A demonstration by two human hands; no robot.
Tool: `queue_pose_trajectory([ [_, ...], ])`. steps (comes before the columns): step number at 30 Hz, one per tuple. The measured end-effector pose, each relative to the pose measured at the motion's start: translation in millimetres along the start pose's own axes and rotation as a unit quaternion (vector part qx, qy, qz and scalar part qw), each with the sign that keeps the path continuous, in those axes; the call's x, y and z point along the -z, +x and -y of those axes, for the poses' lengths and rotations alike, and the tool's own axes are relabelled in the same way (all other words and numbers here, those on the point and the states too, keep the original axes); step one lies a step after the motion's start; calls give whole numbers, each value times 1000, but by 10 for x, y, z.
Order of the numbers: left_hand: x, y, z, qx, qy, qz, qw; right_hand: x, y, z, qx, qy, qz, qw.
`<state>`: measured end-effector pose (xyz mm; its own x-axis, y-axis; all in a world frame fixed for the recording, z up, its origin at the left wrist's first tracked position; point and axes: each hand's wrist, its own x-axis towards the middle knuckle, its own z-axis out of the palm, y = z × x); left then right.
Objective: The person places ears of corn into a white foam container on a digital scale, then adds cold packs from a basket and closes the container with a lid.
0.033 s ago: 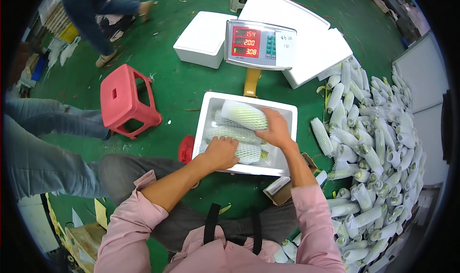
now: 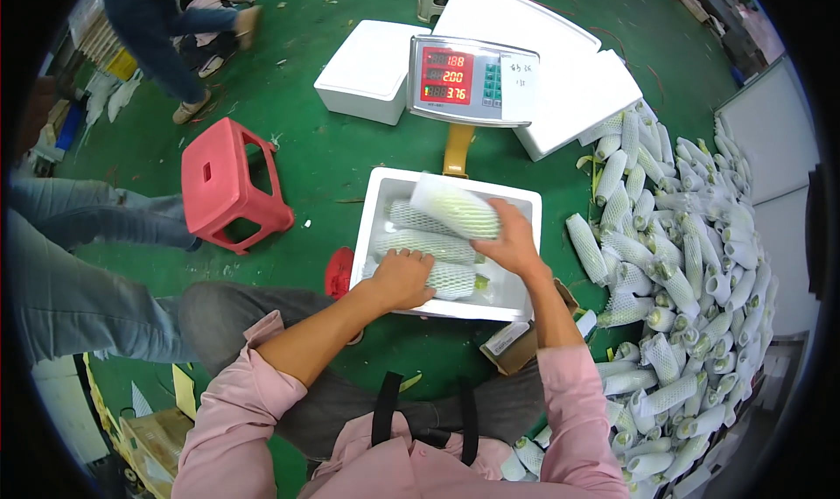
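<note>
A white foam box (image 2: 534, 228) stands in front of me on a scale, holding several long pale green vegetables (image 2: 429, 247) in white foam net sleeves. My right hand (image 2: 512, 241) is closed on the end of one sleeved vegetable (image 2: 455, 208), tilted above the others at the box's far side. Its outline is slightly blurred. My left hand (image 2: 402, 278) lies over the sleeved vegetables near the front wall, fingers a little bent and apart. The scale's display (image 2: 472, 80) with lit red digits rises on a yellow post (image 2: 458, 151) behind the box.
A big heap of sleeved vegetables (image 2: 682, 263) covers the right side. White foam boxes (image 2: 367, 70) stand beyond the scale. At left are a red stool (image 2: 223, 179) and a person's jeans-clad legs (image 2: 96, 271). Another person's legs (image 2: 162, 44) show farther back.
My right hand has shifted slightly right with the sleeved vegetable, which tilts more. The digits on the display have changed. My left hand stays where it was.
</note>
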<state>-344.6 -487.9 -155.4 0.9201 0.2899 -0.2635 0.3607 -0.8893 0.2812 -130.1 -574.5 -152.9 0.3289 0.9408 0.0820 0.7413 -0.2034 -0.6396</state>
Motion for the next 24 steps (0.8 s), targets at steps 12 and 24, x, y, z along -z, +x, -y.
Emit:
queue_pose_trajectory([
  [12, -142, 984, 215, 47, -24, -216, 975, 612, -2178, -343, -197, 678, -392, 589],
  [24, -116, 1114, -151, -210, -54, -40, 975, 43, -3614, -276, -365, 646, -515, 429],
])
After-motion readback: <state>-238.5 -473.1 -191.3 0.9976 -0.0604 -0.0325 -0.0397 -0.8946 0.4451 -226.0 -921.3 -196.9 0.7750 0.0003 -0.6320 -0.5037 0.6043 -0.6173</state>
